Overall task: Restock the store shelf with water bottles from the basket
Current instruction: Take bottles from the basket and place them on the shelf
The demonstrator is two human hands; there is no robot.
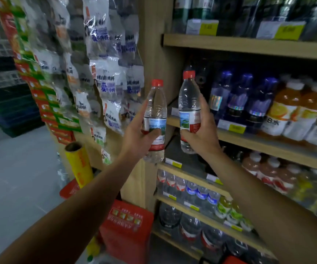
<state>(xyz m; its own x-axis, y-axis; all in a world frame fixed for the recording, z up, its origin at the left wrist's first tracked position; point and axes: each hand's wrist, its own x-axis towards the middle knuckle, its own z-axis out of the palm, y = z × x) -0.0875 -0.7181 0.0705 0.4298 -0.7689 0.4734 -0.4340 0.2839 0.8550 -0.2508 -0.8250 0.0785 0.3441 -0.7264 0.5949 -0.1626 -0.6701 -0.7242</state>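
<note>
Holding two red-capped water bottles upright at frame centre, before the wooden shelf (192, 121).
Left hand (140, 139) wraps left bottle (155, 119), right hand (201, 134) right bottle (189, 109), both at the label; full, thin-walled, likely heavy, slick: mid-body hold suits.

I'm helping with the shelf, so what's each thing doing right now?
Left hand: holds the left bottle.
Left bottle: upright, red cap on, in the air.
Right hand: holds the right bottle.
Right bottle: upright, red cap on, near the shelf.
Shelf: partly filled with drinks.
</note>
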